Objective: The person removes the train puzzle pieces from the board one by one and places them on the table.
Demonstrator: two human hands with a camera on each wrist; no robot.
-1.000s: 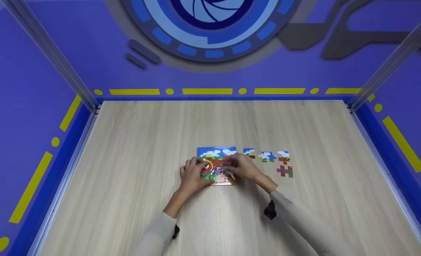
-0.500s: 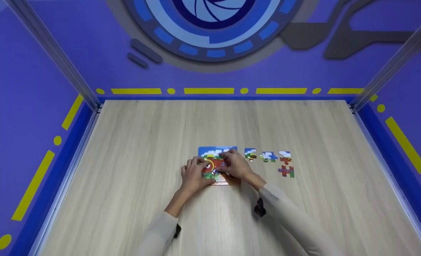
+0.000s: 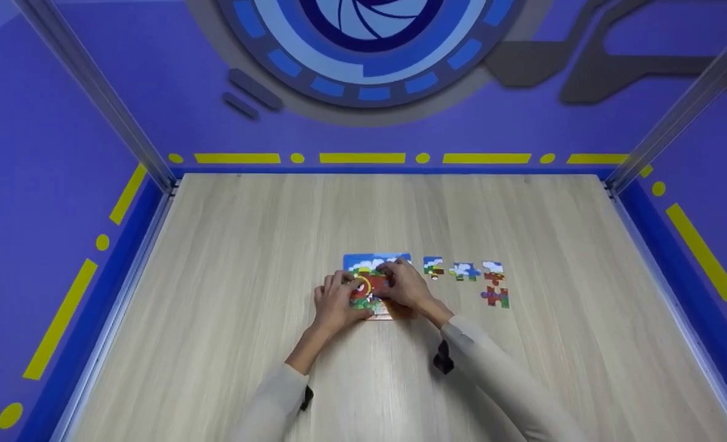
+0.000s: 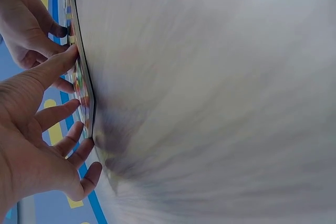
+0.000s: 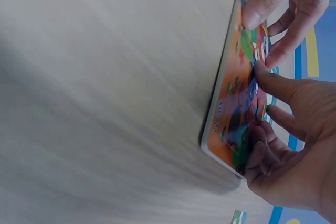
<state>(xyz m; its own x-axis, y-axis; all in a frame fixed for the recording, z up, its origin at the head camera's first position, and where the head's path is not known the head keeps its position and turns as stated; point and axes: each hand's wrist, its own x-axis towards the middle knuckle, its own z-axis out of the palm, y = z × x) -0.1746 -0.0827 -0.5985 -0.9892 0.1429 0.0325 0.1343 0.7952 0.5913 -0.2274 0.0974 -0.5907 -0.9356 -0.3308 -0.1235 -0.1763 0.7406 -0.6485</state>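
Note:
A jigsaw puzzle board (image 3: 377, 258), with an orange lower border and a cartoon scene under a blue sky, lies on the table in the head view. My left hand (image 3: 335, 304) rests on its left side, thumb at the near edge and fingers spread over the picture. From the right, my right hand (image 3: 408, 287) reaches over it. In the right wrist view, the right thumb and index finger hold a puzzle piece (image 5: 261, 85) flat against the board, with the other fingers curled. The hands cover much of the picture, so the piece's outline is mostly hidden.
Right of the board lie several loose pieces: a cloud-and-green piece (image 3: 433, 266), a cloud piece (image 3: 465, 271), a cloud-and-red piece (image 3: 493, 271) and a red piece (image 3: 496, 296). Purple walls (image 3: 363, 138) border the wooden table (image 3: 265, 233) at the back and sides.
My right hand has moved left and slightly up across the board, bringing thumb and fingers to its middle. The left hand keeps its place. The loose pieces lie as before.

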